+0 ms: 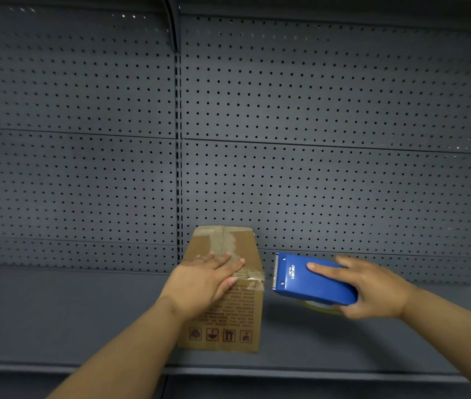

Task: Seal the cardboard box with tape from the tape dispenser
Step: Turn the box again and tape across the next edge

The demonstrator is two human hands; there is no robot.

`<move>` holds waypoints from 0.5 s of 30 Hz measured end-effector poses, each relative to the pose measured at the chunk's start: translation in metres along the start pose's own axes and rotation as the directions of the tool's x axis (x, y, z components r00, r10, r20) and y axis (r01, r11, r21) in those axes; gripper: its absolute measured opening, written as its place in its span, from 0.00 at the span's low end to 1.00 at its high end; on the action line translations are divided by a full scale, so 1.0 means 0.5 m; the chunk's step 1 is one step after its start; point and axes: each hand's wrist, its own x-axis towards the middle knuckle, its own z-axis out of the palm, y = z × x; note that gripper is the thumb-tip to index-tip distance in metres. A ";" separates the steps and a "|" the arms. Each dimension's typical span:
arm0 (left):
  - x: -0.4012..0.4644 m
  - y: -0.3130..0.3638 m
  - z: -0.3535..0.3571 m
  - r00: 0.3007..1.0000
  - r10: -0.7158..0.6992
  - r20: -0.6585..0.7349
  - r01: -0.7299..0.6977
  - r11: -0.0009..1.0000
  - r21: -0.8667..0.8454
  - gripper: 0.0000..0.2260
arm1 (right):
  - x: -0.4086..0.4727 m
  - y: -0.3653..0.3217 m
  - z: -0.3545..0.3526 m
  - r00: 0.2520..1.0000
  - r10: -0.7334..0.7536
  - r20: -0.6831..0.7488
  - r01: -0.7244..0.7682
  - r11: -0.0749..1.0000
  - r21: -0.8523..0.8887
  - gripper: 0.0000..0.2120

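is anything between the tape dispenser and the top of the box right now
Nothing visible stands in the gap. The blue tape dispenser, held in the right hand, hangs just right of the cardboard box, toothed edge facing it. The left hand lies flat on the box top, covering the near part of the taped seam.

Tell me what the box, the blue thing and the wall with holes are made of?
The cardboard box looks like matte brown corrugated card with printed marks; glossy clear tape crosses its top. The tape dispenser in the right hand looks like smooth blue painted metal or plastic, with a toothed metal edge. The pegboard wall looks like grey painted sheet metal, evenly punched.
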 end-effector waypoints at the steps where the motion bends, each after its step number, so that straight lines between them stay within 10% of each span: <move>1: 0.001 0.002 -0.001 1.000 0.017 -0.002 -0.017 1.000 0.007 0.29 | -0.001 0.002 0.002 1.000 0.003 -0.002 -0.003 1.000 0.002 0.36; 15: 0.004 0.002 0.003 0.997 0.051 -0.051 -0.052 0.998 -0.019 0.37 | -0.011 0.011 0.001 0.998 0.021 0.060 -0.023 0.999 0.028 0.38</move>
